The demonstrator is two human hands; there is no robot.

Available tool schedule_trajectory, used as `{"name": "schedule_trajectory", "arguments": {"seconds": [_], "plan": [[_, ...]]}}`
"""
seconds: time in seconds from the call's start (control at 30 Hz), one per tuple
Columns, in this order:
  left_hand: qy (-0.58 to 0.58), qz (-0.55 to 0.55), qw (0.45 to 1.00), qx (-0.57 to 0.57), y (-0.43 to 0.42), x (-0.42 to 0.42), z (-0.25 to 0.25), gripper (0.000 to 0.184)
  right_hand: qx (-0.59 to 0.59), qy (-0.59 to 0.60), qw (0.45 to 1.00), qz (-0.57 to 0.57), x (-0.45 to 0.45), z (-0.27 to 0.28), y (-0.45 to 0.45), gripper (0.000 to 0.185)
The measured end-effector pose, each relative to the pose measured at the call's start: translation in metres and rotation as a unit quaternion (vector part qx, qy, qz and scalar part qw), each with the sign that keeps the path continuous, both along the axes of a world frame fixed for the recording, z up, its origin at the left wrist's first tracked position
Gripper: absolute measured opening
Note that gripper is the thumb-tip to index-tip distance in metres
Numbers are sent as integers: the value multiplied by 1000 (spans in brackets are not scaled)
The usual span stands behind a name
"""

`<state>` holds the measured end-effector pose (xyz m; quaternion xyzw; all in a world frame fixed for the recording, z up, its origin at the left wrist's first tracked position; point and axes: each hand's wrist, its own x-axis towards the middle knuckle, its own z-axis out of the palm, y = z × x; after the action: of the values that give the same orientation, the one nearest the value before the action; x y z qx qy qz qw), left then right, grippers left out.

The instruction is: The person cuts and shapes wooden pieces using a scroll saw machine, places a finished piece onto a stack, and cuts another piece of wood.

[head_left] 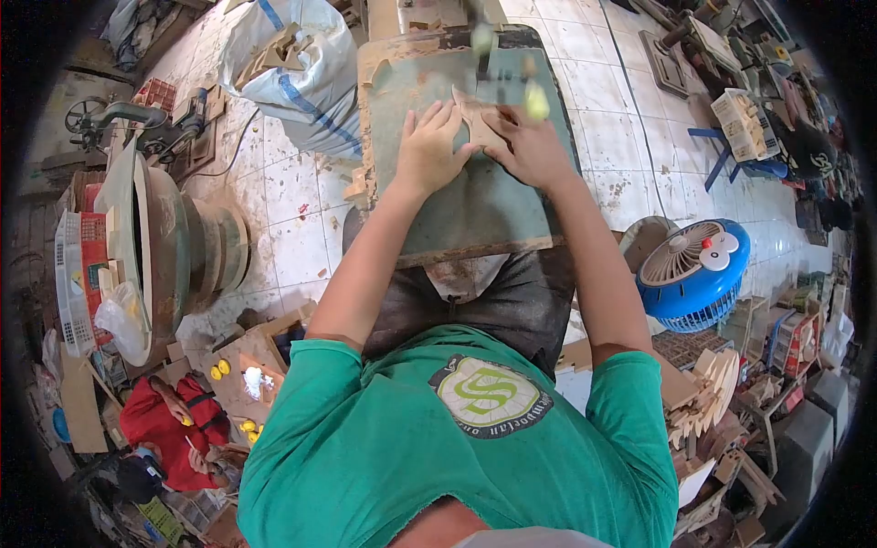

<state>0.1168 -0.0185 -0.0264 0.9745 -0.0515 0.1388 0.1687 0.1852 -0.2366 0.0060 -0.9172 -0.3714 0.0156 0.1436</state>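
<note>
A thin, light-brown wooden piece (477, 123) with a curved outline lies flat on a worn green-grey machine table (466, 215). My left hand (431, 151) rests flat at its left, fingers stretched out and the thumb reaching the wood's lower edge. On the right side, my right hand (528, 146) grips the piece with bent fingers on top and the thumb at its near edge. Just beyond the wood stands a dark upright machine part (484, 59), with blurred yellow-green parts (535, 99) beside it. Where the tool meets the wood is too blurred to make out.
A white sack (306, 100) of wood offcuts stands left of the table. At the right is a blue fan (692, 274). Another machine with a handwheel (87, 116) stands far left. A person in red (169, 425) holds a small yellow item at lower left.
</note>
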Motion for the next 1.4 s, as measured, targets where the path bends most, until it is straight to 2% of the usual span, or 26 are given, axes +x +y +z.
{"name": "schedule_trajectory", "arguments": {"seconds": [0.2, 0.63, 0.83, 1.0, 1.13, 1.4], "plan": [[-10, 3, 1000, -12, -2, 1, -2, 71, 31, -54, 998, 21, 6, -14, -3, 58], [-29, 16, 999, -18, -3, 5, -8, 72, 72, -67, 995, 30, 14, -20, -2, 54], [-4, 5, 1000, -21, 1, 8, -6, 74, 47, -98, 994, 4, 5, -15, 4, 53], [90, 0, 996, -4, 5, 13, 5, 75, -29, -78, 996, -34, -5, -5, 11, 57], [111, -8, 994, 7, 8, 16, 11, 73, -34, -79, 995, -49, -14, 5, 15, 56], [144, -42, 989, 5, 13, 22, 22, 70, -107, 2, 992, -66, -11, 21, 20, 50]]}}
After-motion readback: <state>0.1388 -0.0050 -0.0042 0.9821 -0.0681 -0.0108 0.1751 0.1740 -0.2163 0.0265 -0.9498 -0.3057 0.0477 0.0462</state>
